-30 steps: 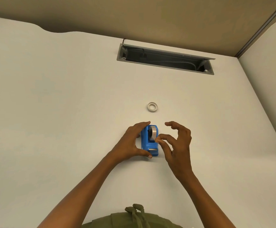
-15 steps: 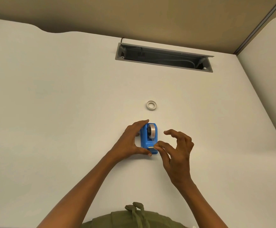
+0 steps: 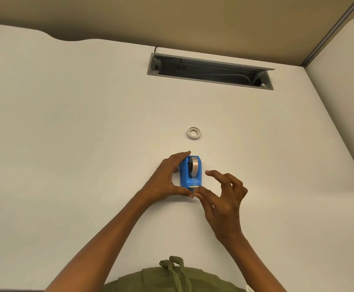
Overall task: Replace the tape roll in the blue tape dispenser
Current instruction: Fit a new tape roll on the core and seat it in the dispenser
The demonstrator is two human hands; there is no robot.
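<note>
Standing on the bench (image 3: 66,123), the blue tape dispenser (image 3: 190,172) is clamped by the left hand (image 3: 167,182); its cutter edge is pinched by the right hand (image 3: 224,197). A loose tape ring (image 3: 193,133) lies at twelve o'clock.

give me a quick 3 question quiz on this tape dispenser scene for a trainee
1. True or false: the blue tape dispenser has a tape roll mounted in it.
2. Which hand steadies the dispenser's side?
A. left hand
B. right hand
C. neither
3. Fill in: the loose tape ring lies on the white desk, ____ the dispenser, toward the cable tray.

Key: 1 true; 2 A; 3 beyond. The right hand's fingertips are at the cutter end.
</note>
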